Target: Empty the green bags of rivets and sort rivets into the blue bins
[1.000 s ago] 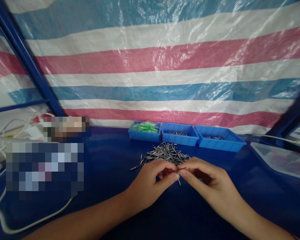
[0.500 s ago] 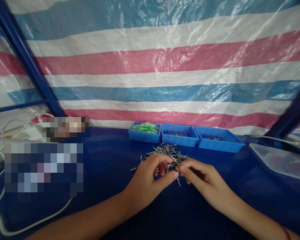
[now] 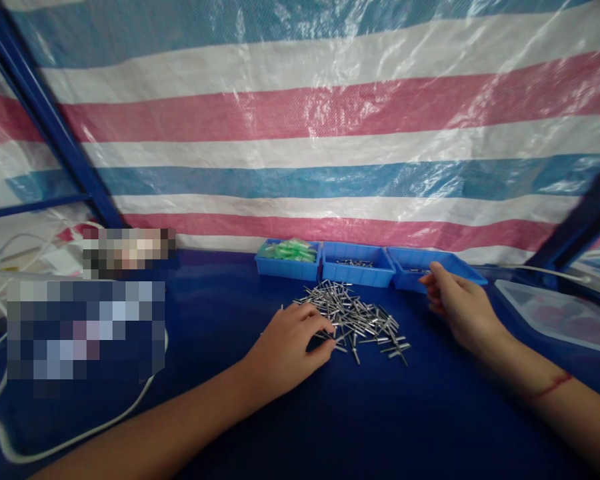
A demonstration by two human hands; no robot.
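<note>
A loose pile of silvery blind rivets [image 3: 353,310] lies on the blue table. My left hand [image 3: 290,343] rests at the left edge of this pile, its fingers curved and the thumb apart from them. Whether its fingertips touch a rivet I cannot tell. Off to the right, my right hand [image 3: 463,307] is at the front wall of the right blue bin [image 3: 460,263], fingers curled in with the thumb on top. What it holds, if anything, is hidden. A few rivets lie inside that bin, partly covered by the hand.
The middle blue bin [image 3: 357,275] holds some rivets, and the left blue bin [image 3: 287,269] holds green plastic packets. At far right lies a translucent plastic container [image 3: 555,313]. A white cable [image 3: 80,453] loops over the left of the table. Striped sheeting [image 3: 305,113] hangs behind.
My hands, together over the pile before, have separated. The right one has moved right and away from me to the right bin; the left has shifted slightly left, uncovering more rivets.
</note>
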